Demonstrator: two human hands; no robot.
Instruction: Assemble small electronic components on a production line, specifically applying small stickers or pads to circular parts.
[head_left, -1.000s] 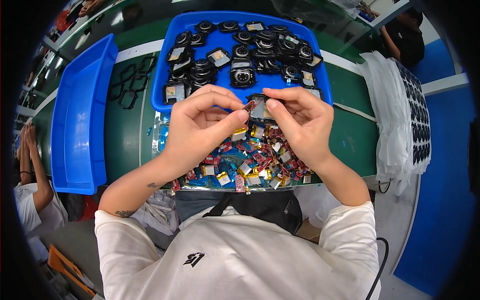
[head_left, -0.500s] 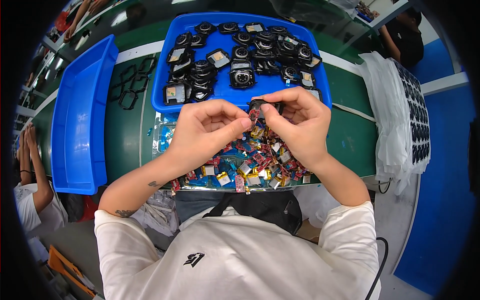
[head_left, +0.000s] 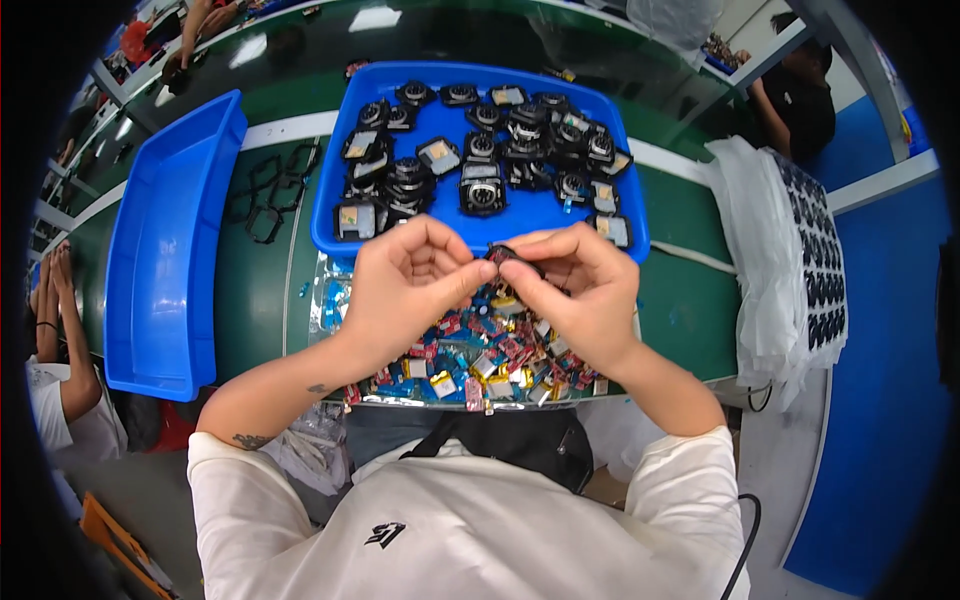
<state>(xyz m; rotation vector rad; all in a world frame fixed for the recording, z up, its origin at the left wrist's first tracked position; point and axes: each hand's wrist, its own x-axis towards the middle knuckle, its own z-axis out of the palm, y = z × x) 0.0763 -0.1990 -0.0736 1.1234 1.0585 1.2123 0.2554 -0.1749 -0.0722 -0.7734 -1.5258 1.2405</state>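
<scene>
Between my hands, above a heap of small parts, is a small black watch case with a bit of red circuit board showing at its left side. My right hand is closed round the case, thumb in front and fingers behind. With thumb and forefinger, my left hand pinches at the red board's edge; its other fingers curl in. The fingers hide much of both. Below lies the heap of red boards, silver-and-yellow battery cells and blue film pieces in a clear tray.
Beyond my hands, a blue bin holds many black watch cases. Another blue bin stands tilted at the left, beside black frames on the green table. White sheets and a tray of black parts are stacked at the right. Other people sit nearby.
The view has tipped, so the table sits lower in the picture. The watch case has turned in my fingers, and less of the red board shows. Both hands have kept their grip.
</scene>
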